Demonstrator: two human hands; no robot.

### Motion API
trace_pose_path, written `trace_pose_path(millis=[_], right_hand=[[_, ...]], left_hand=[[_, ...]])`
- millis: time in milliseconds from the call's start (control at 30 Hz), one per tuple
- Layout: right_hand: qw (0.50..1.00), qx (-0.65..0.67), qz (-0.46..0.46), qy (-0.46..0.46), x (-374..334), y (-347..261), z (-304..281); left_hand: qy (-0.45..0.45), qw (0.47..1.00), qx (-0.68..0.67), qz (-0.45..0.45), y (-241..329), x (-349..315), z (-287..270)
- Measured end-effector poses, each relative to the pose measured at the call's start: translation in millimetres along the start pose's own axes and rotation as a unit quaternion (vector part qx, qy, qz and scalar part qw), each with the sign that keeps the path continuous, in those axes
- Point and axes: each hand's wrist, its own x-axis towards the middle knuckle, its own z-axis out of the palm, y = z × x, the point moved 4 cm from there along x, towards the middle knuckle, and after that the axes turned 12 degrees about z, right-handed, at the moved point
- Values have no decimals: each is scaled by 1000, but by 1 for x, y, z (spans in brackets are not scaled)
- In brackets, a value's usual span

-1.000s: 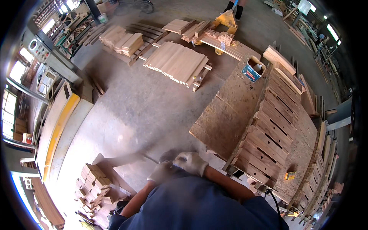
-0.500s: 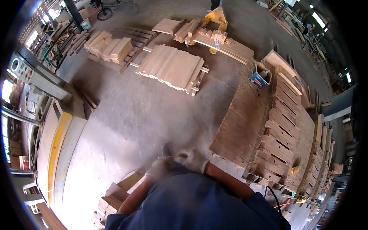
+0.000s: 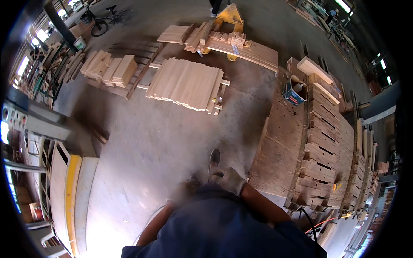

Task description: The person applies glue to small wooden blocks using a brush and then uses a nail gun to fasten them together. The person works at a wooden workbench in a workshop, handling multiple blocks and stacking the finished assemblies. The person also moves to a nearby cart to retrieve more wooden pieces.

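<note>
Both my hands are gloved and held close in front of my dark blue shirt. My right hand point(image 3: 232, 181) has its fingers curled inward; whatever they hold, if anything, is hidden. Left of it, my left hand point(image 3: 184, 191) is dim and blurred against the shirt, so its fingers do not show clearly. Just beyond the hands, a dark shoe point(image 3: 215, 156) points forward on the concrete floor point(image 3: 159, 137). Nearest on the right is a worn wooden bench top point(image 3: 275, 159); neither hand touches it.
A flat stack of pale boards point(image 3: 185, 84) lies ahead on bearers. Behind it, a yellow pallet jack point(image 3: 230, 17) stands by more boards. Slotted wooden pieces point(image 3: 320, 150) line the right bench beside a blue bucket point(image 3: 294, 91). A machine with a yellow stripe point(image 3: 72, 202) stands left.
My view has shifted, and the wood stack at lower left has left the picture. One shoe now shows farther forward. The gloved hands stay at the waist, slightly farther apart.
</note>
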Motion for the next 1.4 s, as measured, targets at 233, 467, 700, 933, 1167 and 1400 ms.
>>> trace_pose_path(millis=[233, 467, 700, 933, 1167, 1400], right_hand=[[996, 55, -20, 62, 86, -28, -100], [985, 152, -29, 78, 162, -49, -216], [969, 191, 27, 155, 153, -53, -321], [941, 230, -8, 247, 156, -26, -376], [900, 287, 45, 325, 109, -88, -475], [864, 368, -10, 343, 169, -125, -559]], left_hand=[[41, 996, 37, -74, -68, 84, -42], [-66, 946, 249, -196, -175, 142, -91], [-74, 951, 193, -230, -149, 241, -109], [-123, 964, 162, -172, -131, 378, -126], [-189, 961, 148, -139, -150, 522, -113], [-318, 899, 297, -48, -155, 699, -128]])
